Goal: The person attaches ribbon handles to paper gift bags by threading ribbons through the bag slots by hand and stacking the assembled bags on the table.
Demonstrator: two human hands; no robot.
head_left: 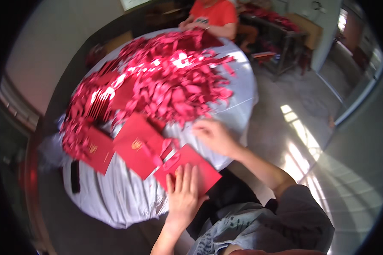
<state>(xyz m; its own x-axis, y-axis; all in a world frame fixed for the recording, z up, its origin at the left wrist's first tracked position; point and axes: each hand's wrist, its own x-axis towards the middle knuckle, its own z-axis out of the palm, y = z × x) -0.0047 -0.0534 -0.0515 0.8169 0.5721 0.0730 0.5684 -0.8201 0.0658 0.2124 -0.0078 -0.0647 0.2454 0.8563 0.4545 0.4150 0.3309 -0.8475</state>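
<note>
A flat red paper gift bag (204, 174) with ribbon at its top edge lies at the near edge of the round table. My left hand (184, 189) rests on it, fingers stretched out and pressing it flat. Above the table, just past the bag's far right corner, my right hand (212, 135) is raised with its fingers curled together; whether anything is pinched in them is too small to see. Beside the bag lies another red bag (134, 142) with a gold emblem, and loops of pink-red ribbon (168, 155) lie between the two.
A large heap of red ribbons (170, 89) and stacked bags covers the far part of the cloth-covered table (115, 204). Farther left lies another red bag (98, 155), near a black strip (75, 176). A person in a red shirt (219, 15) sits across. Behind stands a loaded side table (281, 29).
</note>
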